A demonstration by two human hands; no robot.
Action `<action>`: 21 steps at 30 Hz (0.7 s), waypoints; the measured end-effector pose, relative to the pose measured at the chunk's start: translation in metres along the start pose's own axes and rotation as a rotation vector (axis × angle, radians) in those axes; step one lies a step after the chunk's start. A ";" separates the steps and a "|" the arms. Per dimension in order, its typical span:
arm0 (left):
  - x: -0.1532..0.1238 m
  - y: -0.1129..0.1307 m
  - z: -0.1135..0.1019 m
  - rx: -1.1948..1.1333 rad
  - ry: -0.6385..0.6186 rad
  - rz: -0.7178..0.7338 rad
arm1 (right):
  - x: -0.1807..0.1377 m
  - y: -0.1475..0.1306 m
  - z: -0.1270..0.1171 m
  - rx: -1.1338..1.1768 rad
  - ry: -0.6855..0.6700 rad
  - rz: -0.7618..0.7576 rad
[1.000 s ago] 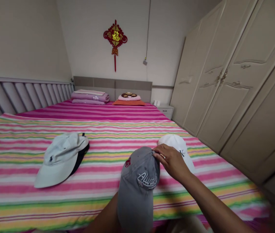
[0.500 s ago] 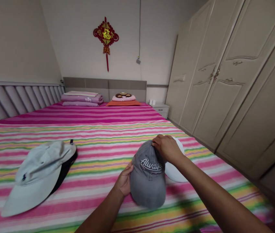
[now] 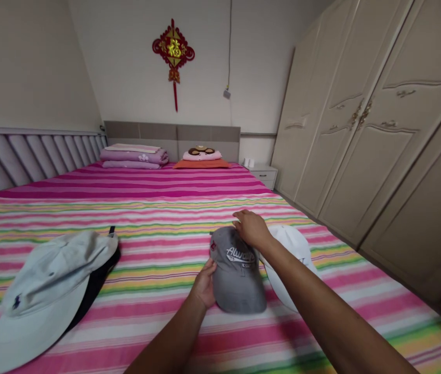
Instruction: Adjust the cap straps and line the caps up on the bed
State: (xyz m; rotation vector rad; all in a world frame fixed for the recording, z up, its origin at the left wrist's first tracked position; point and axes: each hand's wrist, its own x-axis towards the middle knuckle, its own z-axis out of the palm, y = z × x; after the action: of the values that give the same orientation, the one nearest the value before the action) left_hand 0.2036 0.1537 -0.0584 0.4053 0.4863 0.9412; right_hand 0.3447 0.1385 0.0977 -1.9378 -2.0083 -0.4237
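Observation:
A grey baseball cap [image 3: 239,285] with white lettering lies on the striped bedspread, its brim towards me. My left hand [image 3: 204,285] grips its left side near the brim, thumb on the outside. Over the back of the crown is my right hand [image 3: 252,228], fingers stretched out to the left and apart; whether it touches the cloth is unclear. Beside the grey cap on the right sits a white cap [image 3: 291,244], partly covered by my right forearm. At far left, a pale cap [image 3: 52,275] rests on top of a black cap [image 3: 101,283].
Striped bedspread [image 3: 158,275] covers the near part of the bed. Folded purple bedding [image 3: 134,157] and a pink-and-orange stack [image 3: 201,158] are by the headboard [image 3: 208,137]. A nightstand [image 3: 265,174] and a tall wardrobe [image 3: 345,161] stand on the right.
The grey cap has settled lower and flatter on the bed, next to the white cap, which shows more. My right hand's pinch on its crown has loosened. The view has shifted slightly.

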 end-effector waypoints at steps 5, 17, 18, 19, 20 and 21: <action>-0.003 -0.005 -0.002 0.007 0.006 -0.009 | -0.045 0.020 0.017 0.041 -0.101 0.241; 0.000 -0.001 -0.001 0.272 0.288 0.210 | -0.153 0.011 0.068 0.276 -0.313 0.563; 0.000 -0.002 -0.002 0.292 0.322 0.234 | -0.154 0.012 0.071 0.304 -0.312 0.577; 0.000 -0.005 -0.002 0.309 0.347 0.254 | -0.155 0.012 0.073 0.331 -0.309 0.591; 0.000 -0.007 -0.001 0.325 0.363 0.272 | -0.155 0.013 0.075 0.356 -0.306 0.603; 0.000 -0.008 -0.001 0.339 0.373 0.286 | -0.156 0.014 0.076 0.377 -0.300 0.615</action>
State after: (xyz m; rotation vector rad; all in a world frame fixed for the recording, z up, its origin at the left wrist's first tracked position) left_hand 0.2084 0.1493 -0.0636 0.6208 0.9536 1.2232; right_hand 0.3616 0.0301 -0.0378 -2.3040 -1.3788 0.3847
